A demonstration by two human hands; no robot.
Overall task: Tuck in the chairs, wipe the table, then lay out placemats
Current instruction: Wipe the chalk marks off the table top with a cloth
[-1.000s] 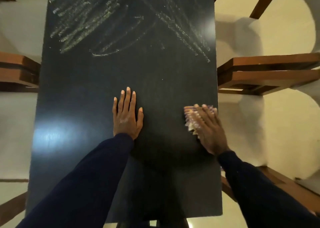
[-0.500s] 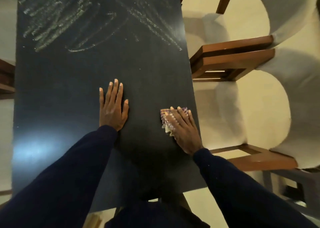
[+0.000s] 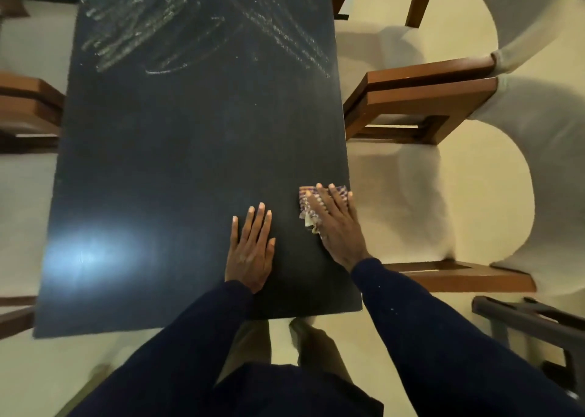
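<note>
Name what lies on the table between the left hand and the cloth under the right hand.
Nothing: the head view shows only a bare strip of dark tabletop between the left hand and the cloth, which the right hand presses flat.

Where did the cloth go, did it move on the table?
Yes. The cloth slid toward the near end of the table, farther from the chalk marks.

No readable text, label, brand or number anywhere: the pale streaks (image 3: 152,33) at the far end of the dark table (image 3: 196,150) are smears, not letters, and the patterned cloth (image 3: 307,202) under the right hand (image 3: 338,229) shows no legible print.
</note>
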